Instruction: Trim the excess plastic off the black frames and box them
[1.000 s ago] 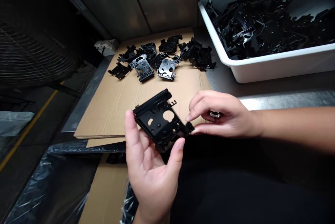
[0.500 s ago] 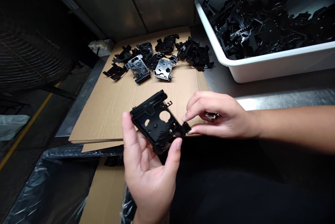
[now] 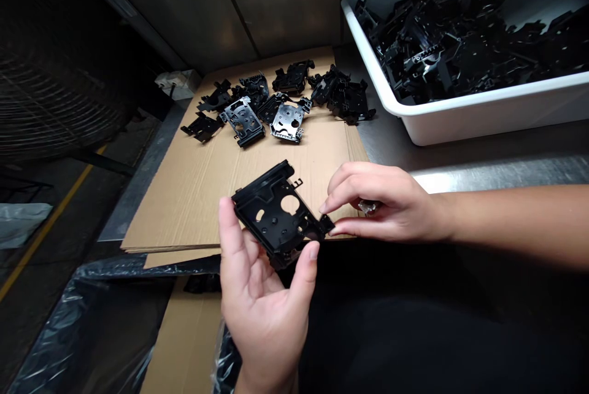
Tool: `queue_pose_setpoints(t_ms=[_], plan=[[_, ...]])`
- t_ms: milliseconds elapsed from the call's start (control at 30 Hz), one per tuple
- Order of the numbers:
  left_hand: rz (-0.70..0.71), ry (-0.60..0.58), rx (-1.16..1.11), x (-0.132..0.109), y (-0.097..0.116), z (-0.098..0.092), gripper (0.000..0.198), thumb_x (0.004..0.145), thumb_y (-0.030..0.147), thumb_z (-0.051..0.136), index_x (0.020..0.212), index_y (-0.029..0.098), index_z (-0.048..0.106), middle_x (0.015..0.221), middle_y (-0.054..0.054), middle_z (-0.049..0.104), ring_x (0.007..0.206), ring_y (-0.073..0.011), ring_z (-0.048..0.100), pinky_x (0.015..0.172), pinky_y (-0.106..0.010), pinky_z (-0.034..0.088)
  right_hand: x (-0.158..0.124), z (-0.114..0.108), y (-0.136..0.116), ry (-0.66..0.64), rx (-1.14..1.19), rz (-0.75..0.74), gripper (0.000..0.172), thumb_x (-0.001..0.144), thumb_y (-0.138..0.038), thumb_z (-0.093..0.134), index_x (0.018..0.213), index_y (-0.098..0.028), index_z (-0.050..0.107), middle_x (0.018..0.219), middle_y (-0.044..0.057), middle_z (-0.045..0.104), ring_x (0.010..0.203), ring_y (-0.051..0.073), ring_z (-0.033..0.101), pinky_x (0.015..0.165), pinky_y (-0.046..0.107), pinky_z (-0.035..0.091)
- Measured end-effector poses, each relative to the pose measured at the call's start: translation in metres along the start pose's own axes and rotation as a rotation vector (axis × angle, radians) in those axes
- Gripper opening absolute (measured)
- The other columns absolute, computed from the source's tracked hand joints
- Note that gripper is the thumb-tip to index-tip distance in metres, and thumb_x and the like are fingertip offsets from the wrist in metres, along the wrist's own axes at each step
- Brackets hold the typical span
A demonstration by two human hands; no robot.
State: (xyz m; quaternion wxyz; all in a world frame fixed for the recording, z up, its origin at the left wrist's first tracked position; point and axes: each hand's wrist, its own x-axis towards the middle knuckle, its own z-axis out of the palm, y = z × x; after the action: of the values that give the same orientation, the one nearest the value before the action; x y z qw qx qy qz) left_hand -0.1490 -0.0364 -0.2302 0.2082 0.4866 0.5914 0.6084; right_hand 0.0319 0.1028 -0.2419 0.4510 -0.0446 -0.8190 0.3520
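The right hand's fingers [image 3: 329, 222] pinch one corner of a black plastic bracket [image 3: 271, 213], thumb below and forefinger above, narrowly closed on it. A shiny metal bit [image 3: 368, 206] shows behind those fingers, too small to tell what it is. The left hand [image 3: 260, 302] cradles the bracket from beneath, fingers spread behind it and thumb [image 3: 310, 256] pressed on its lower edge. The bracket is held in the air just above the near edge of a cardboard sheet [image 3: 193, 216].

The work in hand looks like checking or working that corner, and it calls for a steady hold with both hands.

Beyond the cardboard sheet's far end lie loose brackets [image 3: 288, 121] on it. Past its right edge are a steel desk [image 3: 501, 176] and a white tub [image 3: 460, 118] heaped with black parts [image 3: 451, 44]. Below its near edge is black plastic sheeting [image 3: 101, 326].
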Motion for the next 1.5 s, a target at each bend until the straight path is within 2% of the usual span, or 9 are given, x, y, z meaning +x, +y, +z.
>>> queue_pose_setpoints(t_ms=[800, 933, 1200, 1500], plan=[[0.046, 0.018, -0.009, 0.0013, 0.0031, 0.0011, 0.098, 0.088, 0.004, 0.089, 0.169, 0.038, 0.046, 0.165, -0.007, 0.062, 0.148, -0.0223, 0.065, 0.120, -0.025, 0.053, -0.0006, 0.0018, 0.0002, 0.043, 0.011, -0.035, 0.021, 0.098, -0.015, 0.084, 0.115, -0.005, 0.075, 0.102, 0.012, 0.078, 0.097, 0.013, 0.069, 0.090, 0.023, 0.058], [0.049, 0.018, -0.016, 0.0013, 0.0038, 0.0011, 0.098, 0.087, 0.004, 0.089, 0.169, 0.037, 0.047, 0.163, -0.006, 0.064, 0.146, -0.0213, 0.066, 0.119, -0.025, 0.053, -0.0013, 0.0022, 0.0007, 0.043, 0.011, -0.036, 0.020, 0.099, -0.015, 0.083, 0.115, -0.007, 0.075, 0.102, 0.011, 0.078, 0.097, 0.014, 0.070, 0.090, 0.025, 0.059], [0.029, 0.038, 0.002, 0.0012, 0.0039, 0.0023, 0.100, 0.086, 0.009, 0.092, 0.171, 0.036, 0.045, 0.161, -0.011, 0.066, 0.145, -0.0254, 0.067, 0.116, -0.027, 0.057, -0.0022, 0.0028, 0.0009, 0.053, 0.011, -0.045, 0.020, 0.099, -0.015, 0.083, 0.116, -0.008, 0.074, 0.101, 0.010, 0.078, 0.095, 0.013, 0.070, 0.087, 0.025, 0.060], [0.018, 0.016, 0.010, -0.0008, 0.0050, 0.0004, 0.099, 0.088, 0.011, 0.090, 0.171, 0.040, 0.044, 0.166, -0.009, 0.062, 0.148, -0.0247, 0.064, 0.119, -0.028, 0.054, -0.0034, 0.0035, 0.0006, 0.048, -0.001, -0.042, 0.022, 0.099, -0.016, 0.083, 0.115, -0.005, 0.074, 0.101, 0.011, 0.078, 0.095, 0.013, 0.069, 0.087, 0.023, 0.059]])
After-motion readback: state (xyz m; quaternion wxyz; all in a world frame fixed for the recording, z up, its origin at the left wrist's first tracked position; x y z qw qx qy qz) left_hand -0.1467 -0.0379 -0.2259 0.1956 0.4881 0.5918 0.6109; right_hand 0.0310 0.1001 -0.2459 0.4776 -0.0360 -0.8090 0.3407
